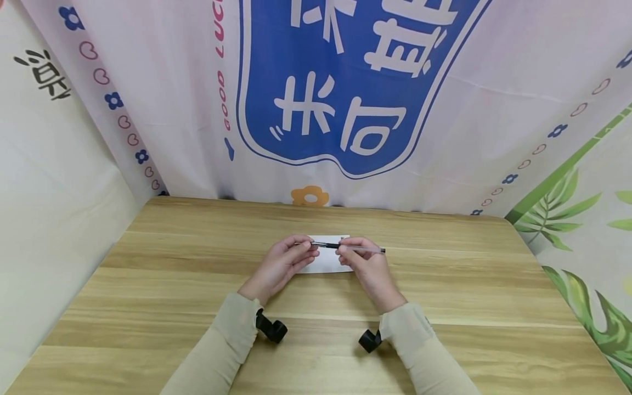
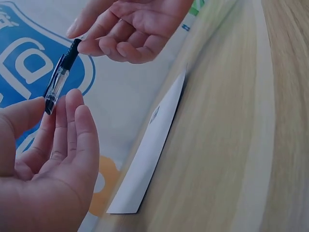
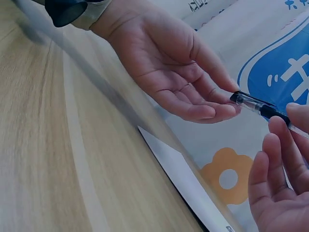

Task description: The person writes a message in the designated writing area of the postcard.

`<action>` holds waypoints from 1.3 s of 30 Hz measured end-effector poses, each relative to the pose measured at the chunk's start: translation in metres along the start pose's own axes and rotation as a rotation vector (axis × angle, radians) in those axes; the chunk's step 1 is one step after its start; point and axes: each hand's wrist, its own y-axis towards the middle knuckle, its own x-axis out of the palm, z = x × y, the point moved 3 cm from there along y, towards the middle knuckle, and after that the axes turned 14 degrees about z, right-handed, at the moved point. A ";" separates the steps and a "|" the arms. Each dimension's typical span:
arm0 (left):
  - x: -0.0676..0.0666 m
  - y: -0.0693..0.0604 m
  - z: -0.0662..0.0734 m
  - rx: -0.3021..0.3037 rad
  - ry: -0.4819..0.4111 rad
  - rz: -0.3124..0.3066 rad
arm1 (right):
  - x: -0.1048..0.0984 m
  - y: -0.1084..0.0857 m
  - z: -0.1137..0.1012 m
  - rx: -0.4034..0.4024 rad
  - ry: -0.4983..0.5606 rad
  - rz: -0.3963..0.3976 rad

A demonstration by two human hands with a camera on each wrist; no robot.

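Observation:
A capped pen (image 1: 328,245) with a clear barrel and black grip is held level between both hands. My left hand (image 1: 282,264) pinches the cap end between thumb and fingertips. Thumb and fingers of my right hand (image 1: 367,269) pinch the barrel near the black grip. In the left wrist view the cap (image 2: 57,83) looks clear, with a black clip and black tip. Beneath the hands a white rectangular sheet or pad (image 1: 327,264) lies on the table, partly covered by them. A small dark mark (image 2: 155,113) shows near one end of it.
The wooden table (image 1: 197,307) ends at a printed curtain (image 1: 197,137) behind the hands. A black wrist-worn device (image 1: 271,328) sits at the left cuff, another (image 1: 369,340) at the right.

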 end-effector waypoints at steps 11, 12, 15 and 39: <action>0.001 -0.002 0.002 0.123 0.174 -0.022 | 0.003 -0.002 0.002 -0.011 0.024 0.003; 0.002 -0.002 0.002 0.136 0.190 -0.022 | 0.003 -0.002 0.002 -0.010 0.031 0.000; 0.003 -0.003 0.003 0.170 0.229 -0.021 | 0.005 -0.003 0.002 -0.009 0.043 -0.005; -0.001 -0.004 0.010 0.078 0.300 -0.014 | 0.008 -0.007 0.002 -0.057 0.086 -0.035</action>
